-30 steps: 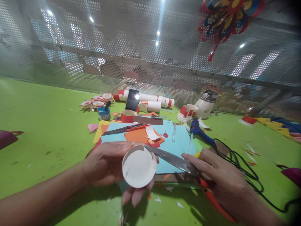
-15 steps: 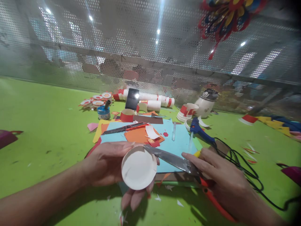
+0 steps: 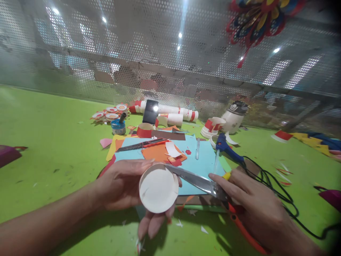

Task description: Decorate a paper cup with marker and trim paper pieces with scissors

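A round, shallow white paper cup bottom (image 3: 158,189) is held in my left hand (image 3: 125,185), its hollow side facing me. The thumb rests at its upper rim and the other fingers reach behind and below it. My right hand (image 3: 255,202) grips a pair of scissors (image 3: 195,179) with red handles. Their long metal blades look closed together and point left, the tip at the cup bottom's upper right rim. Underneath lie light blue paper sheets (image 3: 199,167) with orange and red scraps on top.
A blue glue gun (image 3: 229,148) with a black cord lies at right. Behind the paper are another pair of scissors (image 3: 144,144), a blue jar (image 3: 118,127), a phone (image 3: 150,111), stacked paper cups (image 3: 213,127) and a white pot (image 3: 233,119). Paper bits litter the green table (image 3: 53,142).
Almost nothing differs. The view has shifted slightly, and the cup bottom and scissors keep nearly the same pose against each other.
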A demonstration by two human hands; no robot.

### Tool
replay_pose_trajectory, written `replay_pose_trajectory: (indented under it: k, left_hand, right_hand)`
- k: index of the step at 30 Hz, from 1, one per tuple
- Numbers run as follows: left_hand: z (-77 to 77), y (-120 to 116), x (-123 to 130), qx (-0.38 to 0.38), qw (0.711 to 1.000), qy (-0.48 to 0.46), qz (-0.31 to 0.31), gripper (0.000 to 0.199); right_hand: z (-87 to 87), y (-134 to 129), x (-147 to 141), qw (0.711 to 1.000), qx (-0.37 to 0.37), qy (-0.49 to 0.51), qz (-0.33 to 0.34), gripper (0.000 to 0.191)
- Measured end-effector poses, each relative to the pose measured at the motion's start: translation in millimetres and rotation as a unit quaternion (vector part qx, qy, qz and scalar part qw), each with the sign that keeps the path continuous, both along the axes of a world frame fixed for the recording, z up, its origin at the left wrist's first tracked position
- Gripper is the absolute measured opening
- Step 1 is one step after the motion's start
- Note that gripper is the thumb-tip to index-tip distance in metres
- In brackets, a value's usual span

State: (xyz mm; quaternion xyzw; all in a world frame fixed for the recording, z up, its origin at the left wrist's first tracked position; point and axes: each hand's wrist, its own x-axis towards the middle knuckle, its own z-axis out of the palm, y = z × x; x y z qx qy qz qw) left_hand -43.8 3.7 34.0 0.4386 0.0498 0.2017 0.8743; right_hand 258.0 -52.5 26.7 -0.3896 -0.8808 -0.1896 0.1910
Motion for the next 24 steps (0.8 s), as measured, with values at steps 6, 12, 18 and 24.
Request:
replay_pose_trajectory:
  k: [6, 12, 18, 24]
  left_hand:
    - [-0.8, 0.9, 1.7, -0.018, 1.0, -0.018, -0.008, 0.049]
    - [0.0, 3.0, 3.4, 0.007, 0.999, -0.035, -0.015, 0.047]
    - [-0.4, 6.3, 1.1, 0.038, 0.999, -0.003, 0.028, 0.041]
    - [6.3, 9.1, -5.1, 0.147, 0.975, 0.072, 0.153, 0.04]
  right_hand:
    - [-0.4, 1.7, -0.6, 1.0, -0.008, 0.011, -0.015, 0.045]
    - [2.1, 4.1, 1.7, 0.999, 0.03, 0.017, -0.023, 0.043]
    - [5.7, 7.0, 6.9, 0.99, -0.014, 0.131, -0.059, 0.041]
    - [-1.5, 9.9, 5.8, 0.989, -0.052, 0.095, -0.105, 0.045]
